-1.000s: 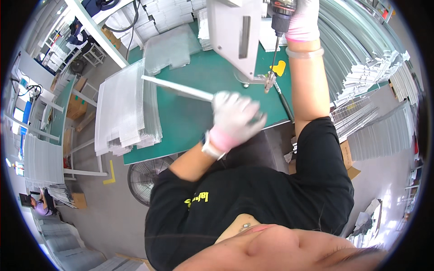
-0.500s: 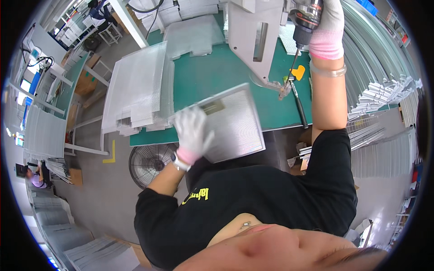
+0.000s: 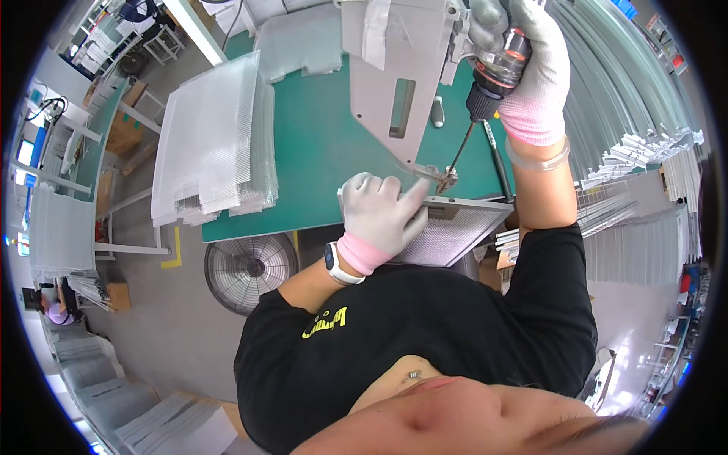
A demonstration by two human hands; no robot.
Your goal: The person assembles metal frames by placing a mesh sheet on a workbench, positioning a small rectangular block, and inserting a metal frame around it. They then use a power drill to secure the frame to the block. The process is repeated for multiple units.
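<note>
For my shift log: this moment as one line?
left hand: steadies mesh panel | right hand: grips power screwdriver | bit at panel corner

Black shirt, pale gloves with pink cuffs

Each hand, left (image 3: 379,216) at nine o'clock and right (image 3: 531,68) at one o'clock, wears a grey-white knit glove; a dark wristwatch (image 3: 334,262), yellow chest lettering (image 3: 326,322).

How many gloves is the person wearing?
2. The left glove presses on the mesh panel at the green table's near edge. The right glove grips the power screwdriver up above the panel.
</note>
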